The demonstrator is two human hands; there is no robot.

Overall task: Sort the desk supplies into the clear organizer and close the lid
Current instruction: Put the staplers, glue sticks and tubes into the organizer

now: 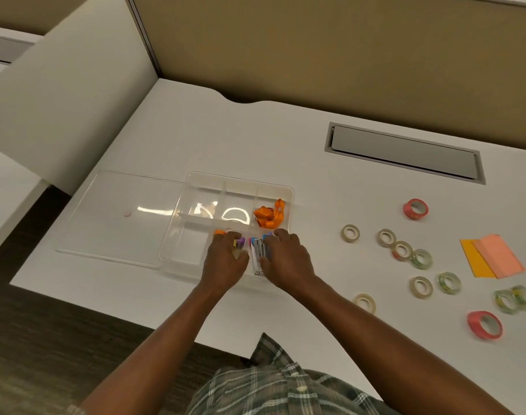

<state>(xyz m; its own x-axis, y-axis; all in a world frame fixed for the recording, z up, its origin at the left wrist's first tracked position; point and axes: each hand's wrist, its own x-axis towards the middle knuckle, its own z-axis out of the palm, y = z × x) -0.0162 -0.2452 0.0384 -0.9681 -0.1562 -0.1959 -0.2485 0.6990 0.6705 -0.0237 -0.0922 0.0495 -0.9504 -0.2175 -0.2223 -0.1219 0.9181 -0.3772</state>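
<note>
We have the clear organizer (288, 193) sitting near the front edge of the desk (285, 136), lid off; the clear lid (118, 211) lies flat just left of it, its right edge tucked against or under the tray. Back-right compartment holds an orange lanyard-type bundle (267, 216); the other two back compartments look empty, only glare in them. Both our hands are down in the front compartment: left hand (225, 262) and right hand (285, 259) bracket a row of small colourful items (257, 250), staplers or clips by the look, too blurred to call. Left fingers (236, 236) curl over the purple and orange pieces, right fingers (281, 235) curl over the right side of the row; we can't tell whether either actually clamps anything or just nudges things into line. Judgement: we're roughly a third in. Still out on the desk to the right, well apart from the tray: a scatter of small tape rolls (401, 250), two pink tape rolls (415, 208), and a stack of orange and peach sticky notes (495, 260). Those need to go in, likely into the empty compartments, then the lid goes back on. Lid step not started.
</note>
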